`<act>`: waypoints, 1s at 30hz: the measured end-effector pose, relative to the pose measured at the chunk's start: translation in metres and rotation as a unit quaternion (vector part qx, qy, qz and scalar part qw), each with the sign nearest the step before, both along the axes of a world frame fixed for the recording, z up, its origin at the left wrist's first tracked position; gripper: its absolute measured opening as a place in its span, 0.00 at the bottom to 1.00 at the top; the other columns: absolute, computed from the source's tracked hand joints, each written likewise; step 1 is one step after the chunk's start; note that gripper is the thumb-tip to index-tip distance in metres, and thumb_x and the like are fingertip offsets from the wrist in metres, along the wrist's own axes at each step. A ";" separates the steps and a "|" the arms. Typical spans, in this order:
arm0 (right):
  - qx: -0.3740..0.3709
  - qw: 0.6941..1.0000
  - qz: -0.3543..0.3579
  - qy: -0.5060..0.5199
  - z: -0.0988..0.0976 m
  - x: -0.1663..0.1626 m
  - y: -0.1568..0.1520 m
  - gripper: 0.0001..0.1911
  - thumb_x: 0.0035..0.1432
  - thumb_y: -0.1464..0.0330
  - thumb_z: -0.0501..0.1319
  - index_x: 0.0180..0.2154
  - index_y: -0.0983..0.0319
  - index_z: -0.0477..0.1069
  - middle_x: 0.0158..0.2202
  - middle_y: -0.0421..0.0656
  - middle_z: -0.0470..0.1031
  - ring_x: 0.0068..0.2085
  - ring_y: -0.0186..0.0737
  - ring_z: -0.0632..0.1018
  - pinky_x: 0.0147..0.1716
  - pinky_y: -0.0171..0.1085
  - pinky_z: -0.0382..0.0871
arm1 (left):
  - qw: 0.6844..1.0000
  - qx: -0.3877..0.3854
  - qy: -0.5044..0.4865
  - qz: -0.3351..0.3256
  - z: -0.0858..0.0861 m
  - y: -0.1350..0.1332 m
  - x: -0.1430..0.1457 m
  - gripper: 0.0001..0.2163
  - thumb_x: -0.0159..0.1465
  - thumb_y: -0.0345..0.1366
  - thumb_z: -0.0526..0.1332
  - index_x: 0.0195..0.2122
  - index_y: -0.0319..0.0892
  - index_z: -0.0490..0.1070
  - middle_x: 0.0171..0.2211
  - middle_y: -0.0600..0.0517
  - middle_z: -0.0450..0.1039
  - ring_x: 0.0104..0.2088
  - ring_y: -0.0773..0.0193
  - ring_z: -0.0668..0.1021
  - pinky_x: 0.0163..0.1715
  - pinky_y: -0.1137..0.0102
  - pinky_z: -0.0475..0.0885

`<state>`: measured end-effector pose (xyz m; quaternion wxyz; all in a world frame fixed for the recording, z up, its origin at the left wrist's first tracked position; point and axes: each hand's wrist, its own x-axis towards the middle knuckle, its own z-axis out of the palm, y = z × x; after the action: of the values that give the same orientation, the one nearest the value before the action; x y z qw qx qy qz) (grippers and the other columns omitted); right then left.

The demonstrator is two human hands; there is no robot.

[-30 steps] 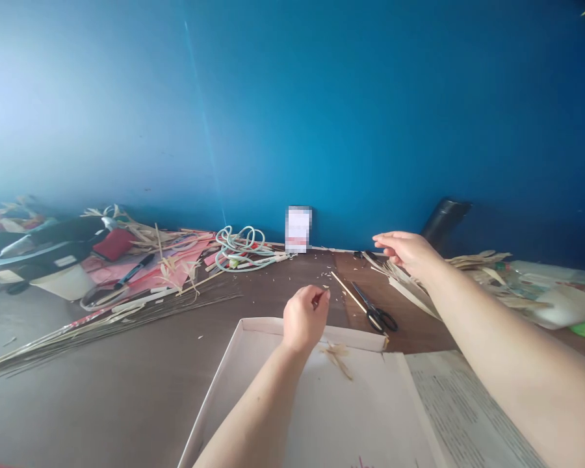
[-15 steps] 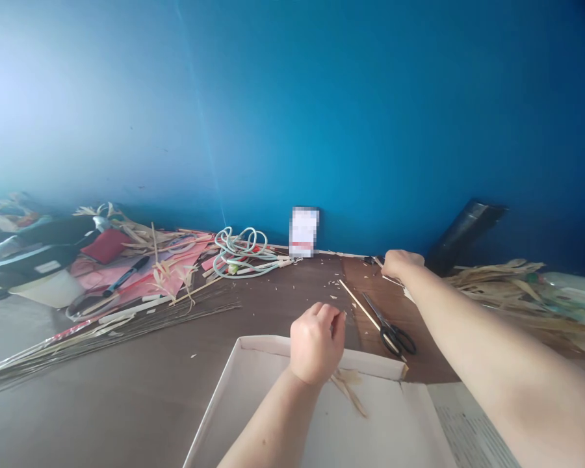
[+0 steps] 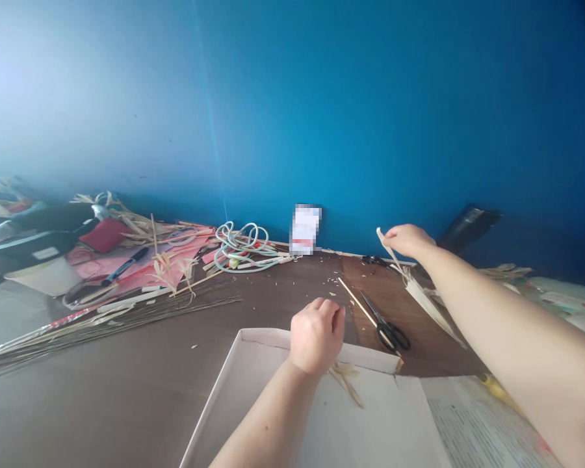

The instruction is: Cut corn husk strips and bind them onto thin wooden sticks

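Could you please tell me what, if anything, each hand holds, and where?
The right hand holds a dried leaf strip near its upper end; left hand: unclear.

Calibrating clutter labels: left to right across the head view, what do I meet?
Dark red object → coiled cable → left hand → right hand → black cylinder.

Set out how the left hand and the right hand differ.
The left hand curls into a loose fist, any contents hidden; the right hand pinches a pale dried plant strip. The left hand is over the far part of the shallow white box; the right hand is out past the box, to its right. Both are bare, with bent fingers.
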<state>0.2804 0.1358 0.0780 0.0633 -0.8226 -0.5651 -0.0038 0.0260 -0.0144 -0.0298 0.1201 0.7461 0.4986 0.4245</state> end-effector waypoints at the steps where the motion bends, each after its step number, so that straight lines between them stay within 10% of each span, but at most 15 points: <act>1: 0.038 0.999 0.011 0.028 0.008 -0.002 -0.003 0.14 0.49 0.60 0.60 0.37 0.58 0.76 0.35 0.45 0.76 0.35 0.43 0.75 0.27 0.35 0.63 | 1.000 0.001 -0.002 0.001 0.000 0.000 0.000 0.09 0.62 0.36 0.52 0.27 0.43 0.68 0.25 0.53 0.69 0.25 0.69 0.69 0.25 0.73 0.57; 6: 0.265 0.886 0.058 0.377 0.039 -0.026 -0.033 0.14 0.43 0.62 0.66 0.33 0.63 0.74 0.30 0.45 0.75 0.25 0.32 0.71 0.18 0.29 0.57 | 1.000 0.000 -0.017 0.004 0.003 -0.002 0.000 0.09 0.62 0.36 0.52 0.28 0.43 0.69 0.26 0.52 0.70 0.26 0.69 0.70 0.26 0.74 0.58; 16: 0.125 0.733 0.192 0.640 0.009 -0.109 -0.144 0.13 0.46 0.61 0.66 0.34 0.62 0.74 0.27 0.39 0.70 0.22 0.25 0.64 0.17 0.27 0.55 | 0.953 -0.101 -0.284 -0.039 0.019 0.001 -0.008 0.11 0.60 0.41 0.54 0.35 0.41 0.72 0.32 0.50 0.72 0.26 0.70 0.70 0.26 0.75 0.64; 22: 0.129 0.718 0.155 0.666 -0.033 -0.125 -0.158 0.16 0.46 0.58 0.66 0.36 0.61 0.74 0.28 0.39 0.71 0.22 0.26 0.64 0.18 0.28 0.55 | 0.834 -0.300 -0.409 -0.216 0.029 0.001 -0.017 0.20 0.56 0.51 0.57 0.35 0.37 0.71 0.22 0.53 0.67 0.17 0.75 0.63 0.16 0.77 0.57; 30: 0.150 0.741 0.139 0.640 -0.063 -0.120 -0.155 0.18 0.50 0.51 0.59 0.32 0.59 0.71 0.23 0.39 0.68 0.22 0.33 0.64 0.19 0.32 0.55 | 0.822 -0.344 -0.403 -0.208 0.023 0.005 -0.010 0.14 0.49 0.45 0.65 0.27 0.38 0.68 0.18 0.57 0.64 0.16 0.75 0.64 0.15 0.78 0.58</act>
<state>0.1604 -0.0191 0.0152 0.5320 -0.5241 -0.4917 0.4477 0.0160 -0.0093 -0.0071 0.6446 0.5046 0.3524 0.4535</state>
